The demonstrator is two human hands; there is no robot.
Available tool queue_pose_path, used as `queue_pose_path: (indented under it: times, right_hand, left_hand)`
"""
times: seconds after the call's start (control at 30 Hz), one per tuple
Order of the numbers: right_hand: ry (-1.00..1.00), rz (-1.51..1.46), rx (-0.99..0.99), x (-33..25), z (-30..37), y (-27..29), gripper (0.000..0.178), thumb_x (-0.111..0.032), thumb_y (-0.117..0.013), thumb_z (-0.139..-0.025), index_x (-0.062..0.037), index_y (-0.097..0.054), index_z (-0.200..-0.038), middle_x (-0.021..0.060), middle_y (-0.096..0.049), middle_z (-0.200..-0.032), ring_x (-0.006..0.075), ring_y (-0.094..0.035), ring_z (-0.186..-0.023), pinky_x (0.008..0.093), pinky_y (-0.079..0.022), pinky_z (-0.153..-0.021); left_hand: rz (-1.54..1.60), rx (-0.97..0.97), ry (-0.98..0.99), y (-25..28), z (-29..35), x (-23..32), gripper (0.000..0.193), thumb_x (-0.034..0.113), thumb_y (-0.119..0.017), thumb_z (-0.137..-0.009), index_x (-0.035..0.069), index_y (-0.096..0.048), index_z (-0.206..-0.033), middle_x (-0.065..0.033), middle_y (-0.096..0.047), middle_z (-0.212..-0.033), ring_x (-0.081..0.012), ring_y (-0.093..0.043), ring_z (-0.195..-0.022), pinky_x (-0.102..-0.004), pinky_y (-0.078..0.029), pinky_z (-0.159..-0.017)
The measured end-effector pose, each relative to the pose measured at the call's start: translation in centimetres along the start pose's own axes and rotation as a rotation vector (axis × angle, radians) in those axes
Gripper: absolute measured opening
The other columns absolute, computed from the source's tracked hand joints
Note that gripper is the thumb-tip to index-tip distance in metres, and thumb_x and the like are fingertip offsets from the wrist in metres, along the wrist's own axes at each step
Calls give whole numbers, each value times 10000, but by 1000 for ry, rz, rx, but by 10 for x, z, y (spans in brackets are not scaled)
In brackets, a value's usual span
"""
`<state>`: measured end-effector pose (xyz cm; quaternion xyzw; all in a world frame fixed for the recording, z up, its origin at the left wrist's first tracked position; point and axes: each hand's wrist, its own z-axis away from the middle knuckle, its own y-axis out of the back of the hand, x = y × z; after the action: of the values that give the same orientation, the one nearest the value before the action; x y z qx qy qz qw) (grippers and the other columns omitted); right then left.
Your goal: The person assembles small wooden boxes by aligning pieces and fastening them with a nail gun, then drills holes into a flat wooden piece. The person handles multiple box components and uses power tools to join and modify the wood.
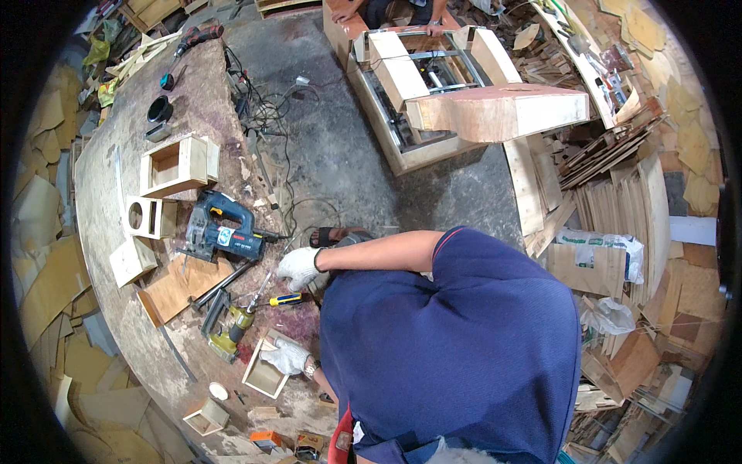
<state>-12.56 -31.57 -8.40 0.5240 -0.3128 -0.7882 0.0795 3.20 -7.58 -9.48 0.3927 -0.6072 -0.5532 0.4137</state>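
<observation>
My left hand [286, 357], in a white glove with a watch at the wrist, grips a small open wooden box [264, 377] on the work surface. My right hand [299, 267], also gloved, is above it in the picture with fingers curled; what they hold, if anything, is hidden. Near its fingertips ends the long thin bit of a yellow-green drill [232, 332]. Just below that hand lies a yellow-and-blue handled tool [286, 299]. A blue jigsaw [224, 226] stands left of my right hand. Between jigsaw and drill sits a brown wooden board [185, 286].
More small wooden boxes [179, 165] stand at the left. Tangled cables [267, 108] run along the surface's far edge. A large wooden frame [402, 158] stands at the far side, with another person's hand [434, 29] on it. Stacked wood sheets [618, 216] fill the right.
</observation>
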Motion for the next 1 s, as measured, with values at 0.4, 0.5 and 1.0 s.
queue_pose_path:
  times: [0.4,0.5,1.0]
  right_hand:
    - [-5,43,-68,-3,6,5,374,-334,-672,-739,-46,-708,-974,233,-708,-917,437,-690,-887,544,-531,-746]
    - [11,36,-34,-2,8,4,375,-334,-670,-742,-40,-708,-971,237,-708,-920,440,-689,-888,542,-532,-750]
    - [34,24,-8,-1,8,4,379,-351,-679,-726,-46,-707,-950,223,-711,-903,431,-690,-881,540,-533,-748]
  left_hand:
    - [-128,-13,-31,-17,-9,-14,708,674,-496,-986,67,-518,-1350,-126,-685,-782,-321,-688,-606,-434,-513,-466]
    - [-177,11,-75,-31,-14,-28,721,672,-491,-991,60,-513,-1371,-122,-683,-767,-315,-686,-587,-425,-510,-447]
    - [23,-126,-17,4,-3,6,608,497,-567,-1007,3,-502,-1356,-183,-695,-895,-357,-708,-714,-477,-546,-551]
